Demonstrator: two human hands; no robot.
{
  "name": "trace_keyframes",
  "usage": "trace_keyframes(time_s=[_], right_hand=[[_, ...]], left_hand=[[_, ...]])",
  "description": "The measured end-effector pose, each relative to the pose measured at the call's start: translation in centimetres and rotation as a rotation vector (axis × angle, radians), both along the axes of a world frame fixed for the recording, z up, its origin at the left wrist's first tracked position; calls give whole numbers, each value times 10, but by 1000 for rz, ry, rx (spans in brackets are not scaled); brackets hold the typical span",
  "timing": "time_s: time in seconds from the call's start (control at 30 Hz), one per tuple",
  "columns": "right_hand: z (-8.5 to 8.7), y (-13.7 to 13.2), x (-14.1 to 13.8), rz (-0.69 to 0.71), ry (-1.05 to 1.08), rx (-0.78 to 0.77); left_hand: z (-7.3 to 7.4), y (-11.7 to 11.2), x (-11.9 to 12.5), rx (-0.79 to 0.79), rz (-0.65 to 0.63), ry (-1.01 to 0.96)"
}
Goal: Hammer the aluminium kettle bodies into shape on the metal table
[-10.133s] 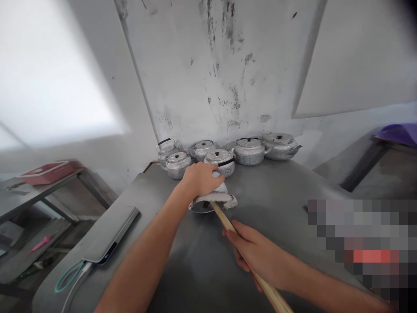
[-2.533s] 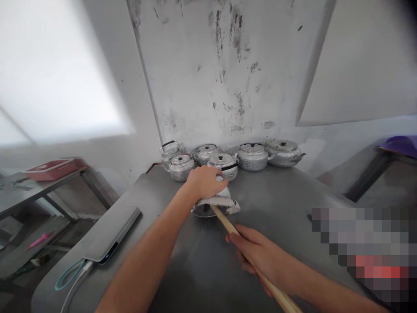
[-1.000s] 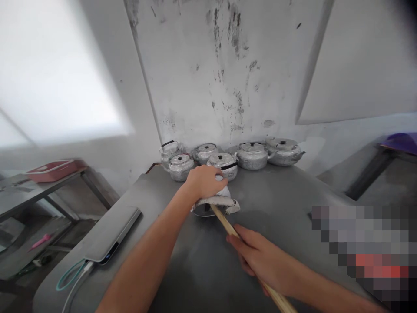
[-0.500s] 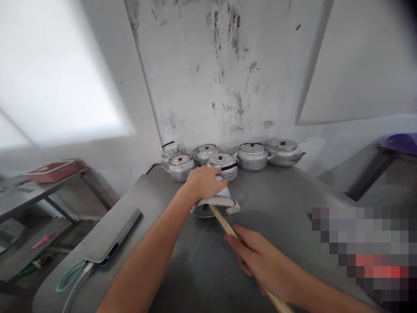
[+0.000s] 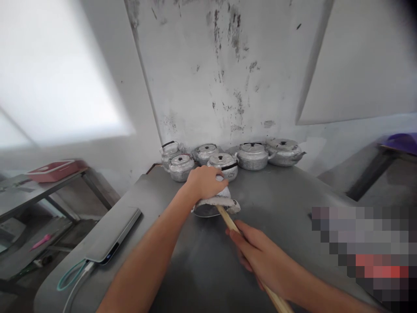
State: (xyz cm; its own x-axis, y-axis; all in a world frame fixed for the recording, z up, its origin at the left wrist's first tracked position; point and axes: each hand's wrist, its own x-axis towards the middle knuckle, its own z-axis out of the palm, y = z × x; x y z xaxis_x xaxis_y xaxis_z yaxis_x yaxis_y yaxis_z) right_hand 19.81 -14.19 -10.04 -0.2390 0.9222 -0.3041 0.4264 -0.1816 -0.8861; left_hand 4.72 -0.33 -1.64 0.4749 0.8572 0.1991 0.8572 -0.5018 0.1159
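My left hand (image 5: 206, 181) is closed over the top of a small metal vessel (image 5: 206, 211), pressing on a pale cloth (image 5: 217, 201) that lies along the upper edge of its opening. The vessel lies tipped on the table, its dark mouth facing me; most of its body is hidden by hand and cloth. A wooden stick (image 5: 228, 218) slants up from the lower right, gripped in my right hand (image 5: 256, 250). Its far end reaches the opening beneath the cloth, and the tip is out of sight.
Several aluminium kettles (image 5: 252, 157) stand along the wall at the back of the grey table (image 5: 270, 204). A power bank (image 5: 112, 234) with cables lies on the left. Beyond it is a side table with a pink basket (image 5: 55, 171). Something purple (image 5: 400, 142) rests on a stand at right.
The stick's far end has shifted slightly right along the opening, and a dark piece seen at its tip before is now hidden. My left hand and the vessel have stayed in place.
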Motion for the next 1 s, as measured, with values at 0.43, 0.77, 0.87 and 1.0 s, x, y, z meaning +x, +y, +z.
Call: trace_keyframes(time_s=[0.43, 0.77, 0.87, 1.0], right_hand=[[-6, 1, -3, -3, 47, 17], [-1, -1, 1, 42, -29, 34], [-2, -1, -1, 73, -45, 29], [-3, -2, -3, 71, -18, 17]], left_hand=[[0, -1, 0, 11, 1, 0], [-1, 1, 0, 15, -6, 6], [0, 1, 0, 14, -3, 11], [1, 0, -1, -11, -9, 8]])
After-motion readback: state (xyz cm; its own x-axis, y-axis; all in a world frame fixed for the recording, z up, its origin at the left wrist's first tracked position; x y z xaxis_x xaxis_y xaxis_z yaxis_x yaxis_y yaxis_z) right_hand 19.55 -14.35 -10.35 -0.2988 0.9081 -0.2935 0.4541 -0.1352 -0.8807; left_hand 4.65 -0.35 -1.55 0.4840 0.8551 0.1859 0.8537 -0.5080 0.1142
